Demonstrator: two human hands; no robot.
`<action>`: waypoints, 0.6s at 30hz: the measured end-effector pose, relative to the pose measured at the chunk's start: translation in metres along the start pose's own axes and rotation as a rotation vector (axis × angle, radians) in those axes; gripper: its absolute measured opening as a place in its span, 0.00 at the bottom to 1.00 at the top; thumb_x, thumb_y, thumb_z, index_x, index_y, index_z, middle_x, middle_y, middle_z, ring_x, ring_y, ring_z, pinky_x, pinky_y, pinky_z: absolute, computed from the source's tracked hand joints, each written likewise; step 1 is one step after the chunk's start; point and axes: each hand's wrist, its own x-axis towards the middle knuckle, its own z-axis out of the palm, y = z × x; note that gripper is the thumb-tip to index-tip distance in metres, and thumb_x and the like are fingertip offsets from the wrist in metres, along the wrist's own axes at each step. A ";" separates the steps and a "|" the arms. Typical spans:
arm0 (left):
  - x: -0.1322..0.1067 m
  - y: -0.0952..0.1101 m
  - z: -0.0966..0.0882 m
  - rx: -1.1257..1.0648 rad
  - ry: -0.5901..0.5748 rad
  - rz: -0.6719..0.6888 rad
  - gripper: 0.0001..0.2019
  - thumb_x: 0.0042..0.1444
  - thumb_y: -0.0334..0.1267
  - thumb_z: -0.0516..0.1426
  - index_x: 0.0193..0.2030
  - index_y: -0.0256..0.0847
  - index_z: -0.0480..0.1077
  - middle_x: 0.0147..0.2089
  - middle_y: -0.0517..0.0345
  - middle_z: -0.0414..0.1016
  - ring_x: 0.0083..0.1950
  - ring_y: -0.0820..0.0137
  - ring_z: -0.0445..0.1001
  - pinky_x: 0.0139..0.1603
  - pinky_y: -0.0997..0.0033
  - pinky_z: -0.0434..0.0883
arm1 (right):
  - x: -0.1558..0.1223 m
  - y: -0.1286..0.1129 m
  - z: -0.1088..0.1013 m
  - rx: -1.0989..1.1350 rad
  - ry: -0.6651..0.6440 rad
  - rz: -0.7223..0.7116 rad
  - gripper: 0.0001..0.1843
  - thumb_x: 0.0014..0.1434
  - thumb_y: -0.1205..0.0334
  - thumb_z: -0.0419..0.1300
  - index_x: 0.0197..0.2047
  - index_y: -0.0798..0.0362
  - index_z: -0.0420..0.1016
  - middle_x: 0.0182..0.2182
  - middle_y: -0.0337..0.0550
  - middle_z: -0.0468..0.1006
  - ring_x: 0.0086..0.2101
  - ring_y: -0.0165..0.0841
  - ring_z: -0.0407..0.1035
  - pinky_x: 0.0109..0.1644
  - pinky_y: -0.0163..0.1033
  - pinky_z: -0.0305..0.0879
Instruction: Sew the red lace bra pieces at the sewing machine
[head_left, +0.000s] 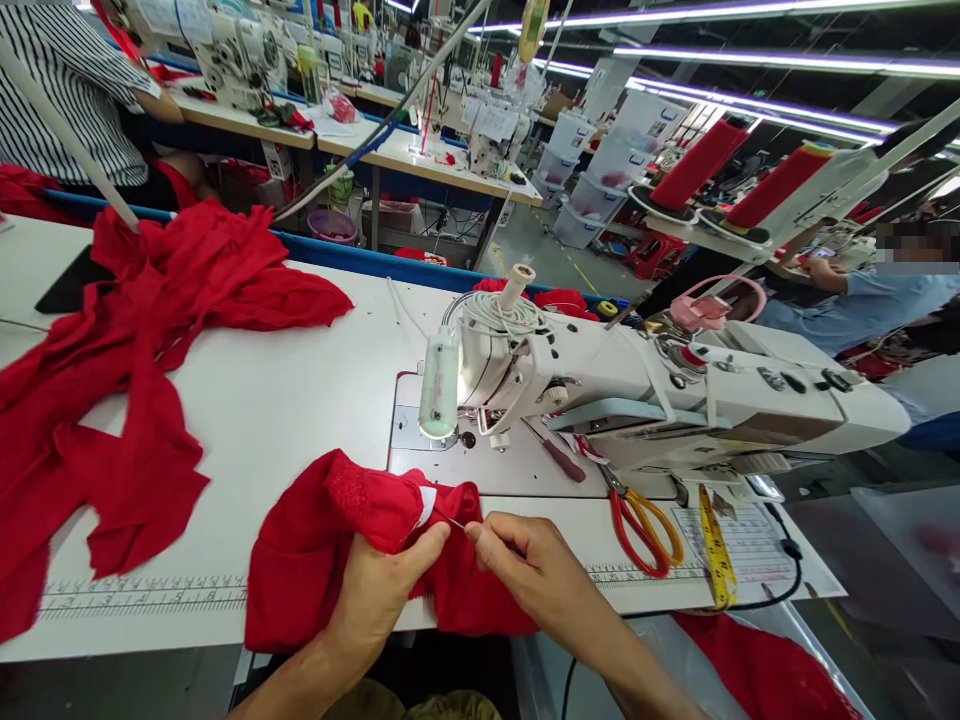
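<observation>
A red garment piece (330, 540) lies bunched at the near table edge in front of the white sewing machine (637, 390). My left hand (382, 590) grips a fold of it, thumb pressed on top near a small white label (426, 505). My right hand (525, 565) is closed in a pinch, holding a thin metal tool whose tip (450, 520) points at the fabric beside the label. Both hands sit close together, almost touching.
A heap of red fabric (150, 330) covers the table's left. Red-and-yellow scissors (641, 525), a yellow measuring tape (716, 550) and a screwdriver (559, 455) lie by the machine. Red thread cones (697, 165) stand right. Other people work at the back left and far right.
</observation>
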 end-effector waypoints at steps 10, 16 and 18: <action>0.000 0.001 0.000 -0.008 -0.037 -0.035 0.21 0.45 0.45 0.67 0.46 0.39 0.76 0.51 0.49 0.80 0.56 0.53 0.75 0.66 0.54 0.66 | -0.004 0.006 0.002 0.141 0.066 -0.038 0.24 0.69 0.45 0.49 0.25 0.50 0.59 0.22 0.33 0.57 0.25 0.28 0.51 0.28 0.35 0.50; -0.002 0.004 0.000 -0.031 -0.074 -0.030 0.18 0.45 0.45 0.67 0.43 0.40 0.77 0.47 0.52 0.82 0.52 0.55 0.78 0.60 0.58 0.71 | 0.000 0.002 0.010 0.073 0.158 -0.051 0.10 0.63 0.53 0.58 0.37 0.51 0.71 0.25 0.32 0.67 0.26 0.28 0.58 0.30 0.33 0.53; -0.001 0.003 0.000 -0.007 -0.079 -0.009 0.18 0.45 0.44 0.67 0.43 0.40 0.78 0.47 0.52 0.82 0.51 0.55 0.78 0.61 0.58 0.70 | 0.007 0.001 0.016 0.037 0.154 -0.062 0.09 0.62 0.55 0.56 0.32 0.51 0.69 0.23 0.32 0.65 0.25 0.27 0.56 0.29 0.33 0.52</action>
